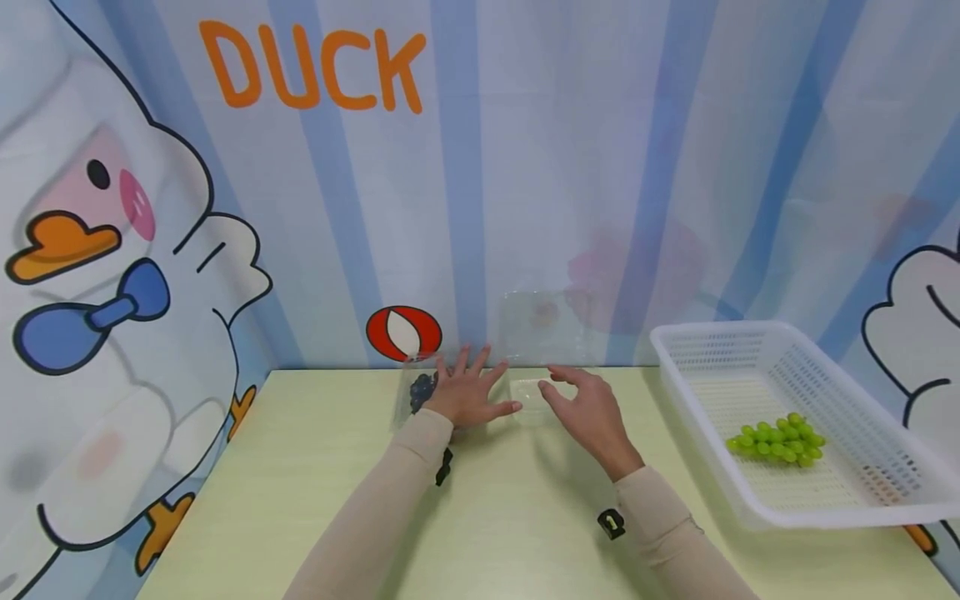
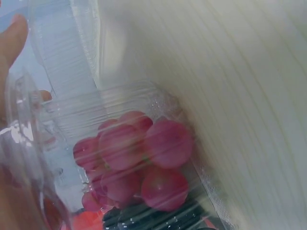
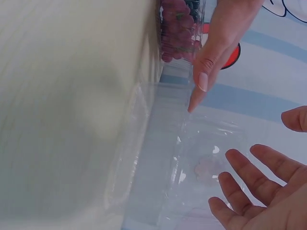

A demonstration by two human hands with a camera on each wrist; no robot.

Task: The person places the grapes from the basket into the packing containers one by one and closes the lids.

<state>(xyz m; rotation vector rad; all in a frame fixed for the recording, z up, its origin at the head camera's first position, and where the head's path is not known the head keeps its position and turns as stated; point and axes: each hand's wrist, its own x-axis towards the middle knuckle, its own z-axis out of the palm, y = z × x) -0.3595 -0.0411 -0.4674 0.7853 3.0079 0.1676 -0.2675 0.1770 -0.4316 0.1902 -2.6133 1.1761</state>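
My left hand (image 1: 467,396) lies with fingers spread over the lid of a see-through plastic fruit box (image 2: 110,96). Inside the box are red grapes (image 2: 144,148) and dark grapes (image 1: 422,392); the hand covers the red ones in the head view. Just to its right stands a second see-through plastic box (image 1: 528,392), its lid (image 1: 540,321) raised against the backdrop. My right hand (image 1: 588,417) hovers at this box's right side, fingers parted and nothing held. In the right wrist view its fingers (image 3: 261,177) appear in front of the raised lid.
On the right, a white slotted basket (image 1: 847,518) holds a bunch of green grapes (image 1: 780,442). Behind the pale yellow table (image 1: 322,467) hangs a striped duck curtain (image 1: 525,167), close to both boxes.
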